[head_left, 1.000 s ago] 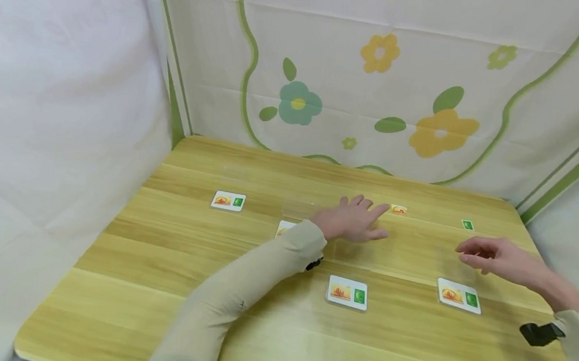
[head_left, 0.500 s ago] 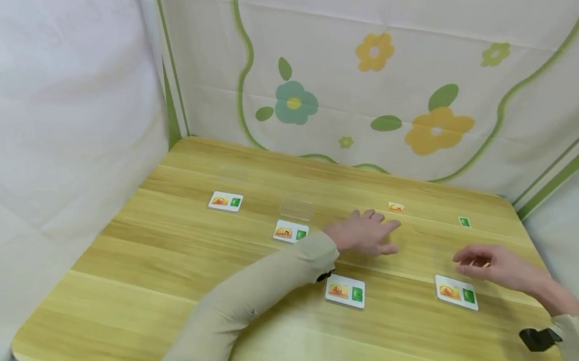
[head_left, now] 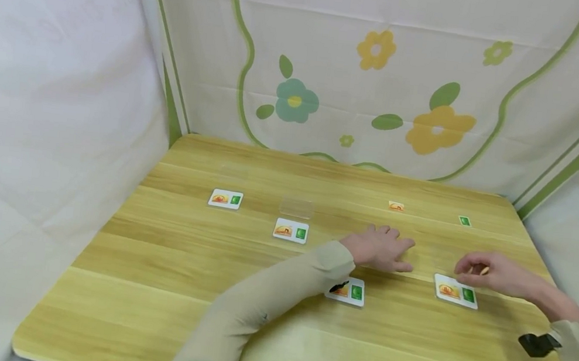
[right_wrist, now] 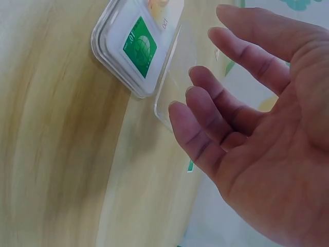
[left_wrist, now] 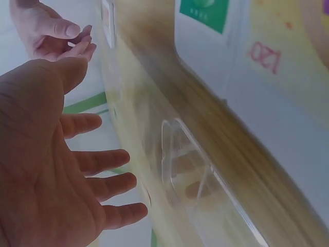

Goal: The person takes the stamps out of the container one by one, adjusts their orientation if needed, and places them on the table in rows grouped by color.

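My left hand (head_left: 383, 250) hovers over the middle of the table with its fingers spread and nothing in them. In the left wrist view, a clear plastic cover (left_wrist: 208, 198) lies beyond the fingertips, beside a white stamp card (left_wrist: 226, 87). Its sleeve and black wrist strap overlap the front middle stamp case (head_left: 355, 296) in the head view. My right hand (head_left: 497, 274), fingers loosely curled and empty, is just behind the right stamp case (head_left: 455, 292). The right wrist view shows that case's green stamp (right_wrist: 140, 47) and a clear cover (right_wrist: 172, 77) behind it, near the fingertips.
Two more stamp cases, one at the far left (head_left: 225, 200) and one nearer the middle (head_left: 290, 231), lie on the wooden table (head_left: 151, 289). A clear cover (head_left: 297, 208) sits behind the latter. Farther back are an orange loose stamp (head_left: 396, 206) and a green one (head_left: 465, 221).
My left hand has moved right and nearer, uncovering the middle-left stamp case while its sleeve now overlaps the front middle one. My right hand has come slightly nearer the right case.
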A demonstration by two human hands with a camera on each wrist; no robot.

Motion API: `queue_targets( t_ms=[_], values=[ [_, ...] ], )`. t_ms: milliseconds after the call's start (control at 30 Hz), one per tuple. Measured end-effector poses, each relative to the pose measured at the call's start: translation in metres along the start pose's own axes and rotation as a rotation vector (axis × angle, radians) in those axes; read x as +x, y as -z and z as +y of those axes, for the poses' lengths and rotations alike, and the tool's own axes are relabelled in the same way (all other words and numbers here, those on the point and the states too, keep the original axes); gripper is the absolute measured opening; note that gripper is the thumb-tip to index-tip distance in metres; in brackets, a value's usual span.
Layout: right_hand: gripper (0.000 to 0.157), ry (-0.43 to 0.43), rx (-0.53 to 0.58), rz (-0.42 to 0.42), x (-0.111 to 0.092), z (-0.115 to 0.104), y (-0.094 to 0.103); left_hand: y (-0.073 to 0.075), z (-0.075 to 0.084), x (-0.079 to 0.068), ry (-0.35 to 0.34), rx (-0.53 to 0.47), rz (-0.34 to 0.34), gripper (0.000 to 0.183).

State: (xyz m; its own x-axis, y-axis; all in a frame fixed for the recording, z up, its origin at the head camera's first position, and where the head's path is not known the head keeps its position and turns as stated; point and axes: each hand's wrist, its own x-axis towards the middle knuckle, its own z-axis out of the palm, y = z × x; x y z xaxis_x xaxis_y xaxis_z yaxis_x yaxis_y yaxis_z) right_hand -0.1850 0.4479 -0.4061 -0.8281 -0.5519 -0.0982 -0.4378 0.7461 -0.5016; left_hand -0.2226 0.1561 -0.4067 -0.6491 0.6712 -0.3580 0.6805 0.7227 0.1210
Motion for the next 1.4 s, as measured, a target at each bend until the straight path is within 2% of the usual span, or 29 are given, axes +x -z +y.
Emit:
queue_targets(
  t_ms=[333, 600, 733, 900, 1067, 1400],
  values=[
    [0.009, 0.063, 0.007, -0.005, 0.004, -0.003, -0.008, -0.002, 0.022, 0.007, -0.008, 0.027, -0.025, 0.064],
    [0.007, -0.008, -0.005, -0.079, 0.012, -0.007, -0.015, -0.008, 0.033, 0.007, 0.006, 0.042, -0.039, 0.062],
    [0.011, -0.003, -0.021, -0.076, 0.013, -0.008, -0.017, -0.010, 0.039, 0.009, 0.006, 0.054, -0.034, 0.061],
    [0.015, -0.036, -0.017, -0.078, 0.010, -0.004, -0.018, -0.011, 0.051, 0.013, 0.009, 0.067, -0.027, 0.059],
    [0.014, -0.057, -0.015, -0.088, 0.007, -0.002, -0.019, -0.014, 0.063, 0.015, 0.039, 0.086, -0.027, 0.057],
    [0.014, -0.033, -0.069, -0.080, 0.010, -0.010, -0.019, -0.016, 0.078, 0.019, 0.107, 0.101, -0.047, 0.058]
  ],
)
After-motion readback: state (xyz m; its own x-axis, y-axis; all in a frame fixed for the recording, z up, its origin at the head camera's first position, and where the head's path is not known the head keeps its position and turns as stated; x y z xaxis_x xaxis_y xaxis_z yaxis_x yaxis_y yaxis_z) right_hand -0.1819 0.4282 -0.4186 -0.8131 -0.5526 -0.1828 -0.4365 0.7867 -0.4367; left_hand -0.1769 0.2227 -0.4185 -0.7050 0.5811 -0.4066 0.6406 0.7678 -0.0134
